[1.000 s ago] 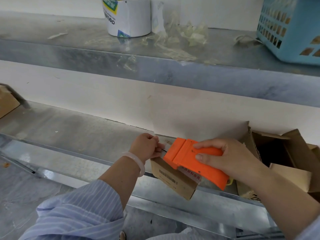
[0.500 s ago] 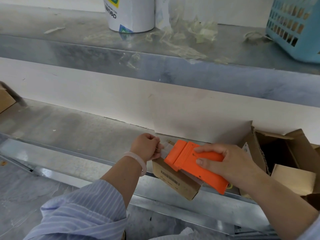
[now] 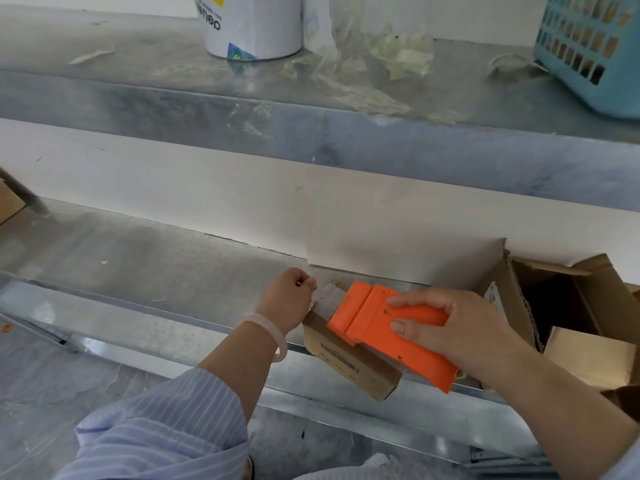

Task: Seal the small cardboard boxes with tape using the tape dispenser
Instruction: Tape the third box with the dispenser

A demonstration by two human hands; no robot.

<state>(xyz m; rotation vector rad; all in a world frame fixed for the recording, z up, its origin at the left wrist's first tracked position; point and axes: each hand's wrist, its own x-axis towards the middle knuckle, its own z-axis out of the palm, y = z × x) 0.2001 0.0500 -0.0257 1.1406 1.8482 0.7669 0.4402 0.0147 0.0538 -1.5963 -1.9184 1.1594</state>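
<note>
A small brown cardboard box (image 3: 349,367) with a barcode on its side juts over the front edge of the lower metal shelf (image 3: 145,271). On top of it lies the orange tape dispenser (image 3: 377,323), gripped around its body by my right hand (image 3: 450,330). A strip of clear tape (image 3: 327,301) runs from the dispenser's front across the box's left end. My left hand (image 3: 289,299) is curled at that end and pinches the tape's free end there. The box top is mostly hidden under the dispenser.
An open larger cardboard box (image 3: 568,306) stands at the right on the lower shelf. The upper shelf (image 3: 381,140) carries a white roll (image 3: 252,26), crumpled tape scraps (image 3: 398,57) and a blue basket (image 3: 592,50). Another box corner (image 3: 8,202) shows at far left.
The dispenser has slid slightly to the right along the box, exposing more tape at the left end. My left hand stays at the box's left end.
</note>
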